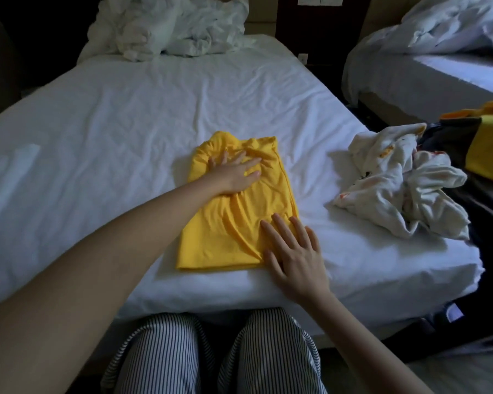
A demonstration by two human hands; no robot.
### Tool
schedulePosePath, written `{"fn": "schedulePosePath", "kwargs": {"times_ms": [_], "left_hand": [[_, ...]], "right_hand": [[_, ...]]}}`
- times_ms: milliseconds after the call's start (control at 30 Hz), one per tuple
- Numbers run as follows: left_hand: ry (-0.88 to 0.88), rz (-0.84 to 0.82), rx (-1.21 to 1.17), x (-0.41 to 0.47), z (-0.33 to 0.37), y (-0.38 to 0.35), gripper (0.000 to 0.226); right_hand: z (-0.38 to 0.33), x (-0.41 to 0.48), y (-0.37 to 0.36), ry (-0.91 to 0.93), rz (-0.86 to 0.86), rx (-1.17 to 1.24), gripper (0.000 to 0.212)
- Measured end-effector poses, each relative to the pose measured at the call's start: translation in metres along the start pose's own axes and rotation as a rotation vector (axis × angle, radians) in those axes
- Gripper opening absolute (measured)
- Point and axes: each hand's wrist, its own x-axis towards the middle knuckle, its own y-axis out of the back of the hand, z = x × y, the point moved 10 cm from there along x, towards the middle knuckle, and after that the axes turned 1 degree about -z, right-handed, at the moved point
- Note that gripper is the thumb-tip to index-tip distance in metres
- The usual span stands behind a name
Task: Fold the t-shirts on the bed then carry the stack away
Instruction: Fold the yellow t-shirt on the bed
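A yellow t-shirt (219,234) lies folded into a long rectangle on the white bed (125,132), close to the near edge. My left hand (234,174) presses flat on its upper part, fingers spread. My right hand (293,254) rests flat on the shirt's lower right corner, fingers straight. A crumpled heap of white printed t-shirts (402,191) sits on the bed's right corner, apart from both hands.
Crumpled white pillows and bedding (168,27) lie at the head of the bed. A second bed (439,52) stands to the right across a narrow gap. Dark and yellow clothing (478,143) is piled at the right edge. My striped trousers (211,356) touch the bed's near side.
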Motion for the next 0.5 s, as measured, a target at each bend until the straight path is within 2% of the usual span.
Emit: {"fn": "schedulePosePath", "kwargs": {"times_ms": [233,367,500], "left_hand": [[0.238,0.011,-0.126,0.023,-0.018,0.005,0.065],[0.226,0.114,-0.147,0.01,-0.022,0.005,0.058],[0.099,0.138,-0.018,-0.037,-0.01,-0.006,0.056]], "right_hand": [[0.002,-0.001,-0.004,0.003,-0.033,0.006,0.05],[0.001,0.0,-0.003,0.002,-0.025,-0.004,0.051],[0.003,0.0,-0.006,-0.016,-0.062,0.002,0.051]]}}
